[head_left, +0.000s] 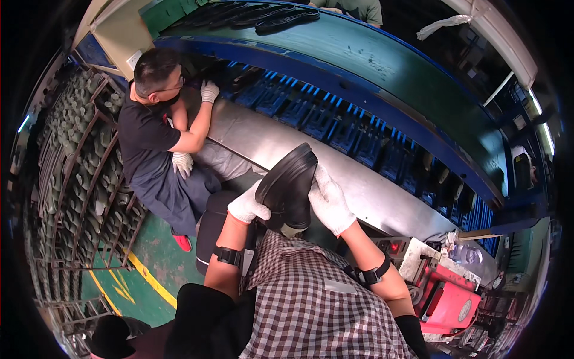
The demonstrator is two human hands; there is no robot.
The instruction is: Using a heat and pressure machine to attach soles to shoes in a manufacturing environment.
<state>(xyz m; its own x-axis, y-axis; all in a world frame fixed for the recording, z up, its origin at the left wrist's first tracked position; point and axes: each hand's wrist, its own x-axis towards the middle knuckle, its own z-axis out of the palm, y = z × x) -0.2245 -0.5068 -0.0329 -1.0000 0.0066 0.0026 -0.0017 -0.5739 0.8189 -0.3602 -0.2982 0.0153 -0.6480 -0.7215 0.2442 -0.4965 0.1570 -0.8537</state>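
A black shoe [288, 194] is held up in front of my checked apron [317, 293], between both gloved hands. Its thick sole edge faces up and to the left, and a pale greenish patch shows at its lower end. My left hand [250, 204], in a white knit glove, is closed on the shoe's left side with the thumb across it. On the other side, my right hand [329, 200] grips the shoe's right edge, its fingertips partly hidden behind it.
Beyond the shoe runs a metal ledge [359, 176] along a blue machine with several slots. Black soles [287, 21] lie on the green conveyor belt [382, 60]. A co-worker [152, 119] sits at left, near racks of shoe lasts [84, 173]. A red machine [451, 299] stands at right.
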